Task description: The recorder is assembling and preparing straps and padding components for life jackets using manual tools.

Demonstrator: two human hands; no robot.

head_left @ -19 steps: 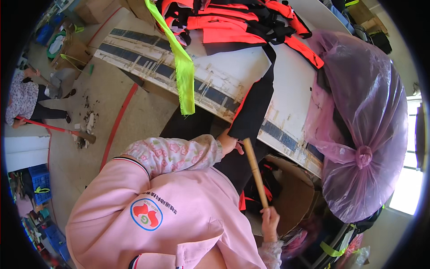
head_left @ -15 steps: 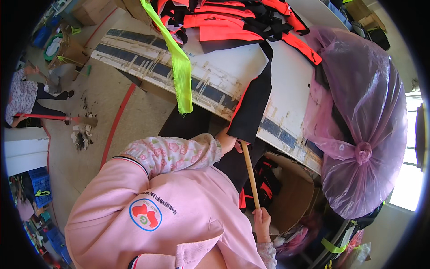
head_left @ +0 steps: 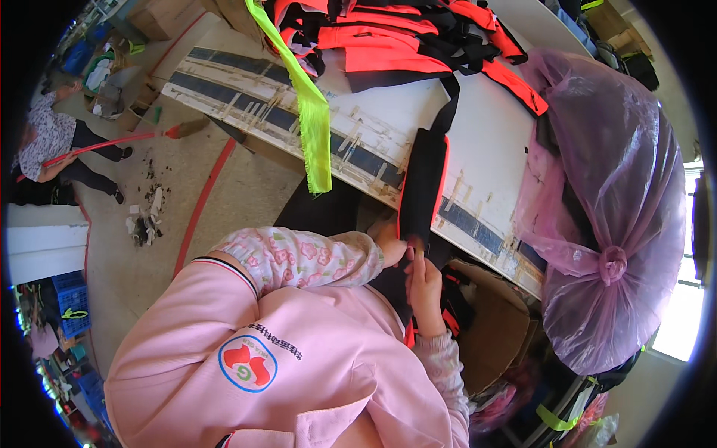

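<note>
A long black fabric piece with an orange edge [head_left: 422, 183] hangs off the front edge of the white worktable [head_left: 493, 149]. My left hand [head_left: 390, 250], in a floral sleeve, grips its lower end from the left. My right hand [head_left: 426, 287] is closed just under that end, touching the left hand. Only a short tan tip of a wooden stick [head_left: 418, 251] shows at my right fingertips; the rest is hidden by the hand and the fabric.
Orange and black vests [head_left: 403, 37] are piled on the table, and a neon yellow strap [head_left: 314, 127] hangs over its edge. A bulging pink plastic bag [head_left: 612, 201] stands at the right, a cardboard box [head_left: 497, 328] below. At left a person [head_left: 52, 142] sweeps debris [head_left: 146, 220].
My right hand has moved up along the stick to the fabric's lower end, meeting my left hand. The stick's long visible length is now hidden. The person at left has swept farther.
</note>
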